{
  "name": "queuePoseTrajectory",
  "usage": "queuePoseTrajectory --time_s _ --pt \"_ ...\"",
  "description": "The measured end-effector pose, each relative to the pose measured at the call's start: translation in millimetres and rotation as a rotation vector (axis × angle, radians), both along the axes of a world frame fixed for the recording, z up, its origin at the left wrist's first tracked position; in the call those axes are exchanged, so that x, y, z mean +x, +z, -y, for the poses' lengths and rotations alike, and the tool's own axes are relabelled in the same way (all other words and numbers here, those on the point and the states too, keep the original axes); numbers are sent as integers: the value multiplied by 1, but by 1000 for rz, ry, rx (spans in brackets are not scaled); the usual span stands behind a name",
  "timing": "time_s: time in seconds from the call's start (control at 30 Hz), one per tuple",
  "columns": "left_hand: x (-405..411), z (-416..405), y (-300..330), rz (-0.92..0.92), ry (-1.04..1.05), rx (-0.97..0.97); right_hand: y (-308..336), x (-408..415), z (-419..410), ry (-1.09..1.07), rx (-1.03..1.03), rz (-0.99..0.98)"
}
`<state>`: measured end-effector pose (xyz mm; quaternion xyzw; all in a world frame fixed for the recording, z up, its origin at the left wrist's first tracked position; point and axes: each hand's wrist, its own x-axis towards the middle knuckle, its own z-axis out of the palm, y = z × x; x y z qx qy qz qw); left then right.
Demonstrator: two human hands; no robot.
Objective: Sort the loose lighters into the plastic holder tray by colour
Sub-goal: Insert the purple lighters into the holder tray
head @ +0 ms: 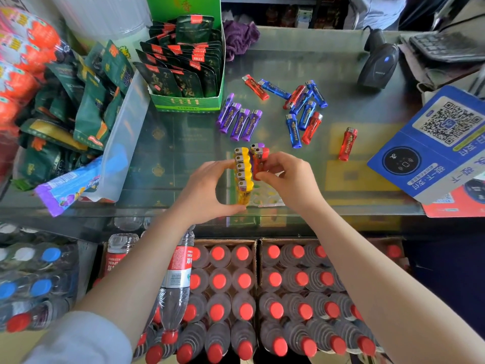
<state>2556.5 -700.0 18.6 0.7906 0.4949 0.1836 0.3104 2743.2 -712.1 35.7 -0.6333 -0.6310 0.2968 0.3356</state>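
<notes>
The right hand [286,177] pinched a translucent red plastic lighter [259,164] upright beside the row of yellow lighters [243,170] standing in the clear plastic holder tray [267,197] on the glass desk [183,143]. The left hand [207,190] gripped the tray's yellow side. The lighter probably needed lowering straight into an empty slot, tray steadied.

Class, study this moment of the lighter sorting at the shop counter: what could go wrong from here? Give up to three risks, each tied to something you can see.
1. The holder tray sits near the counter's front edge; a push from the right hand seating the red lighter might slide it off.
2. A purple lighter stands behind the red one, so colours may get mixed.
3. The left hand might knock the yellow row.
</notes>
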Motion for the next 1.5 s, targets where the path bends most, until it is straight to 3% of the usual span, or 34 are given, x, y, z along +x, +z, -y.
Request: queuePoseTrajectory --time_s 0.7,0.83,0.93,1.03,1.2,1.37,1.5 --pt "-3 -3 -6 2 11 -15 -4 -1 2 19 112 95" --pt "-3 -3 -5 -8 -1 -4 4 22 2 -188 137 22" --pt "-2 -3 -4 -16 -7 0 9 52 -9 -294 32 118" --pt "-1 -3 -3 -22 -7 0 2 69 -24 -257 -122 317" --pt "-2 -3 -2 -17 -9 -6 5 62 -35 -257 -102 450" --pt "-9 -2 3 12 -26 -19 10 18 -50 -183 25 416" --pt "-26 -3 6 -9 -22 26 2 -17 -82 -109 -147 339"
